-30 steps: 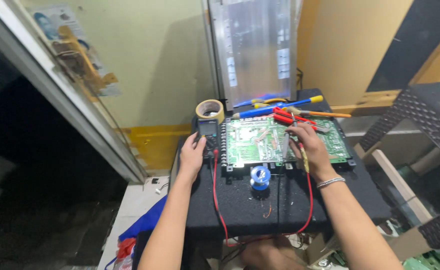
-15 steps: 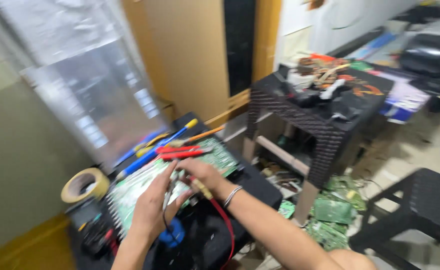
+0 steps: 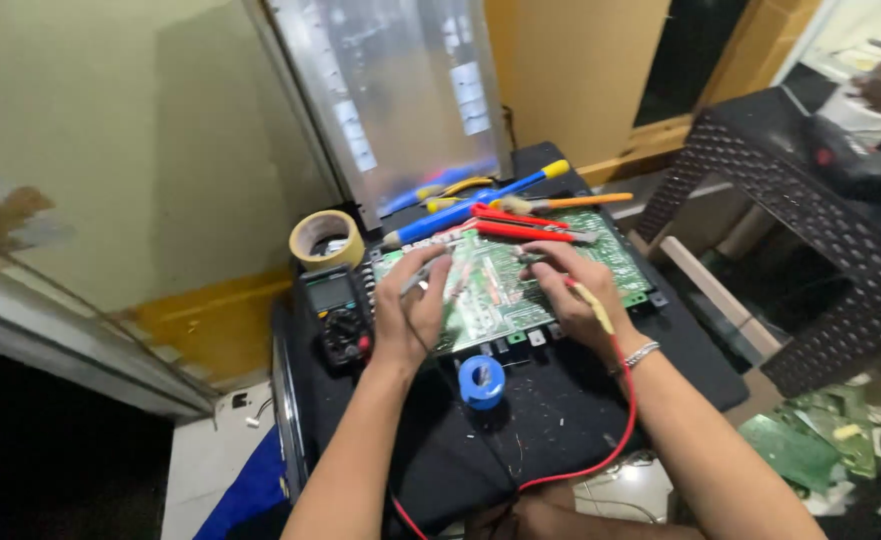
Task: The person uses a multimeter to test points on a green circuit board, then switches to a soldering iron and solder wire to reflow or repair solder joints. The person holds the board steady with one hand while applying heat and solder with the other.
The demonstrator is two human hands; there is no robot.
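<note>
Both hands back over the circuit board

View has swung back since half a second ago: left hand (image 3: pixel 407 312) pinches a probe on the green circuit board (image 3: pixel 505 280), right hand (image 3: pixel 578 300) grips a yellow-tipped probe; multimeter (image 3: pixel 337 315) left of the board on the black table (image 3: pixel 560 420), beside a yellow wall

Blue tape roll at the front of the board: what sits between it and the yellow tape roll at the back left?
In the head view, the left hand and the black multimeter lie between the blue tape roll and the yellow tape roll.
</note>
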